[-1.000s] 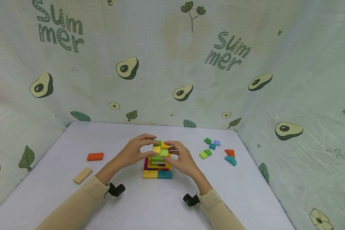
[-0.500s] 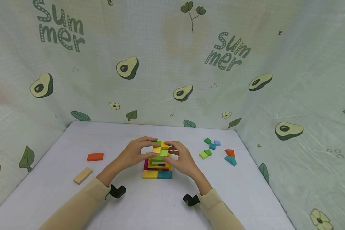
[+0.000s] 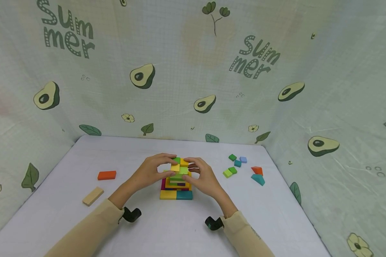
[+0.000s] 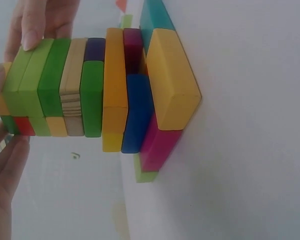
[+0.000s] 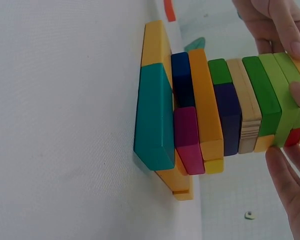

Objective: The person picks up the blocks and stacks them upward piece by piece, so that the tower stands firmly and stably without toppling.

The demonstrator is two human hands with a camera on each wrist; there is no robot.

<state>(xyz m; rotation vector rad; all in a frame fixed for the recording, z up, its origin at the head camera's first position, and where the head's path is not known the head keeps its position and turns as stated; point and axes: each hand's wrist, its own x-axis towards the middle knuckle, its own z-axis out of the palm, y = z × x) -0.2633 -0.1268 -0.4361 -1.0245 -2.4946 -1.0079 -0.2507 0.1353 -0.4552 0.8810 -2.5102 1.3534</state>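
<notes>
A tower of coloured wooden blocks (image 3: 168,195) stands mid-table, wider at its base and stacked in layers. Its lowest front layer pairs a yellow block (image 4: 172,80) with a teal block (image 5: 155,120). Higher up come green, purple, plain wood and light green layers. My left hand (image 3: 149,170) holds the upper layers from the left, thumb in front and fingers farther back. From the other side my right hand (image 3: 205,178) grips them likewise, its fingertips along the right edge. Between the hands, a small yellow block (image 3: 175,167) and a light green block (image 3: 183,170) show near the top.
Left of the tower lie an orange-red block (image 3: 107,175) and a plain wooden block (image 3: 93,196). Several small green and blue cubes (image 3: 232,170) are at the right, beside an orange triangular piece (image 3: 257,170) and a teal one (image 3: 258,179). A printed cloth hangs behind the table.
The left hand's upper fingers have come down slightly at the tower's top since a second ago, and the left forearm has shifted a little to the right. The right hand stays put.
</notes>
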